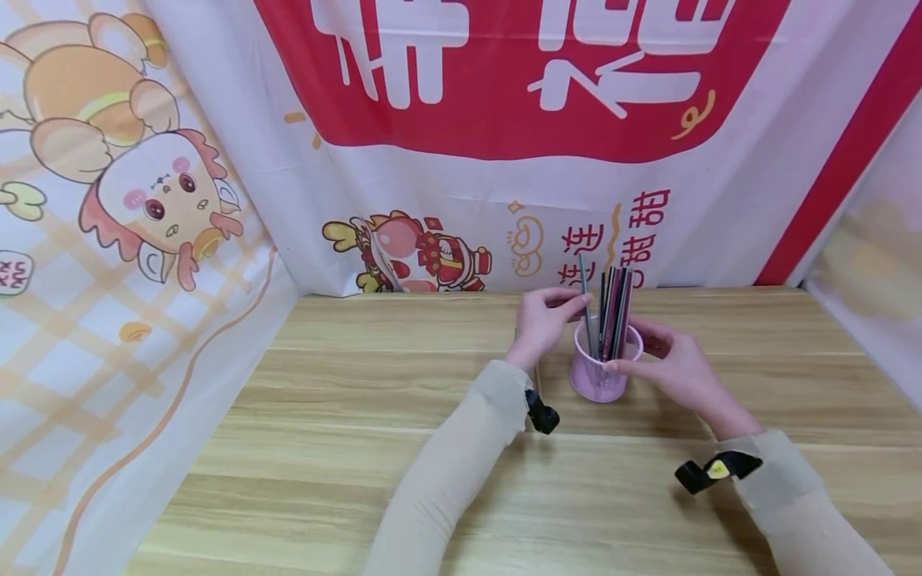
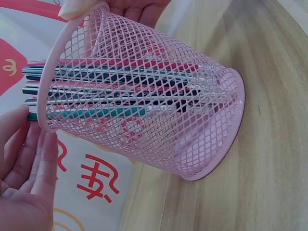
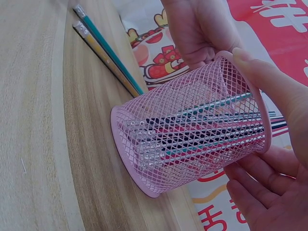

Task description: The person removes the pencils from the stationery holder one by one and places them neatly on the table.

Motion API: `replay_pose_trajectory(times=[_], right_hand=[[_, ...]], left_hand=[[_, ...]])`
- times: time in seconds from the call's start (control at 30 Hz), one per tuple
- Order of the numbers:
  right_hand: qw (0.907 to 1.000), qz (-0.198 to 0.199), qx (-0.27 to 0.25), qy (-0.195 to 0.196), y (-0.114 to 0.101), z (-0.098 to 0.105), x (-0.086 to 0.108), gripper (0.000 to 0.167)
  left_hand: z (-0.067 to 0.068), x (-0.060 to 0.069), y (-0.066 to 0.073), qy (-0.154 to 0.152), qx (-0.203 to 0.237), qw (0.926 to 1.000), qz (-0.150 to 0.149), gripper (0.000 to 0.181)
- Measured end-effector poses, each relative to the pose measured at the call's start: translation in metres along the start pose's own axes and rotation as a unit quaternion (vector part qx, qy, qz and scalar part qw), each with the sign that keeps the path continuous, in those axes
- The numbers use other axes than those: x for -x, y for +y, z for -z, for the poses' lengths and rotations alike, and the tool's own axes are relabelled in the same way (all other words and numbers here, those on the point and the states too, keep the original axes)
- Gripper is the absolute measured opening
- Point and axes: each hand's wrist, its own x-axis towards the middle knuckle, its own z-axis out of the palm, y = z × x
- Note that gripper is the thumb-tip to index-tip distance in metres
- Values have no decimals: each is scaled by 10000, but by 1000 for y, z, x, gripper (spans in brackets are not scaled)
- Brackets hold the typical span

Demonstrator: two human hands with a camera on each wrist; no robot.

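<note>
A pink mesh pen cup (image 1: pixel 599 386) stands upright on the table, holding a bundle of dark, red and green pencils (image 1: pixel 616 308). My left hand (image 1: pixel 540 320) pinches a green pencil (image 1: pixel 585 280) between thumb and fingers just above the rim; its lower part is inside the cup. From the other side my right hand (image 1: pixel 677 368) grips the cup by its rim, thumb in front and fingers behind. Through the mesh in the left wrist view, silvery ferrules and pale ends show near the cup's bottom.
In the right wrist view a green pencil (image 3: pixel 103 41) and a yellow pencil (image 3: pixel 98 49) lie side by side on the wooden table (image 1: pixel 346 416), left of the cup. A printed cloth (image 1: pixel 432 184) hangs behind the table, with more cloth at both sides.
</note>
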Motion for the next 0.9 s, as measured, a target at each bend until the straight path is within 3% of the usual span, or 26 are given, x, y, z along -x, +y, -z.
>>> replay_pose_trajectory(times=[0.17, 0.5, 0.9], right_hand=[[10000, -49, 5, 1, 1, -1, 0, 88], [10000, 5, 33, 58, -1, 1, 0, 87], [10000, -65, -56, -41, -1, 0, 1, 88]], left_hand=[[2, 0, 4, 95, 429, 9988, -224, 18], [7, -3, 17, 225, 689, 9953, -644, 20], [22, -2, 37, 485, 1334, 9886, -498, 22]])
